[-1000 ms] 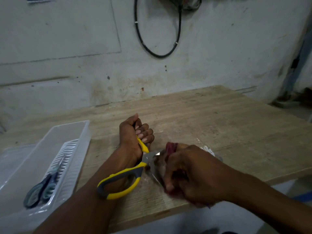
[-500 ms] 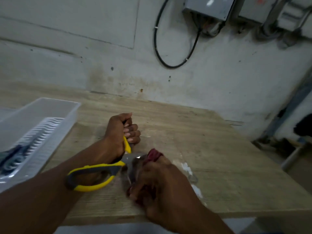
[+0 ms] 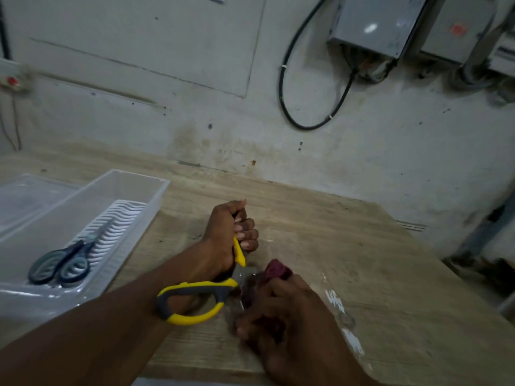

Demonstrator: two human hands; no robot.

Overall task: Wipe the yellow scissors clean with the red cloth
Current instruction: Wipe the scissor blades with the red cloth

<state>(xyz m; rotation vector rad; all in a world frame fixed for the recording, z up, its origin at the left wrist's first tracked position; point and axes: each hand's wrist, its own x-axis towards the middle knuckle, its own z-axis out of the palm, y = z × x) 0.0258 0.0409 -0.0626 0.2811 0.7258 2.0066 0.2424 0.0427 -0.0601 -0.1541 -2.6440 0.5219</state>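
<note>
left hand grips yellow scissors handle | right hand clutches crumpled red cloth

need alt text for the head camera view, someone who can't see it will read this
A person's left hand grips one handle of open yellow scissors over a wooden table while the right hand holds a red cloth around the blades. To the left, blue scissors lie in a clear plastic tray; grey electrical boxes hang on the wall.

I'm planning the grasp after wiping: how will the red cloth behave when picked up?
Probably floppy: the red cloth bunches into folds where the right hand grips it. Likely light, since it wraps the yellow scissors blade without sagging them.
</note>
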